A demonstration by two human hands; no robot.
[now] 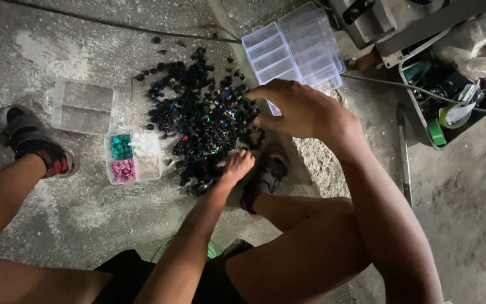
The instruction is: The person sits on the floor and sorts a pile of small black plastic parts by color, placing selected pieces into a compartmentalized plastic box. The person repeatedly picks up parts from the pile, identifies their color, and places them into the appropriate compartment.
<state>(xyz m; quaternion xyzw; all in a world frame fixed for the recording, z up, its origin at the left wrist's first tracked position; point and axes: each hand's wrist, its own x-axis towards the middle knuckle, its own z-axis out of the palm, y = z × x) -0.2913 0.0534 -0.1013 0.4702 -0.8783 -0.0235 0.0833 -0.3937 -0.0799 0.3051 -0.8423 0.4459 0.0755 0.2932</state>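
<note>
A heap of small black parts (203,112), with a few coloured bits among them, lies on the concrete floor between my feet. My left hand (237,166) reaches down to the near edge of the heap, fingers curled together; what they pinch is hidden. Over the right side of the heap hovers my right hand (299,110), fingers bent downward, fingertips close to the parts. A small clear sorting box (133,157) left of the heap holds teal, pink and white pieces in separate compartments.
A larger clear compartment box (293,48) lies open beyond the heap. Another clear container (82,106) sits at the left by my left shoe (32,141). A tray of tools and tape rolls (451,95) stands at right. A cable (113,23) crosses the floor.
</note>
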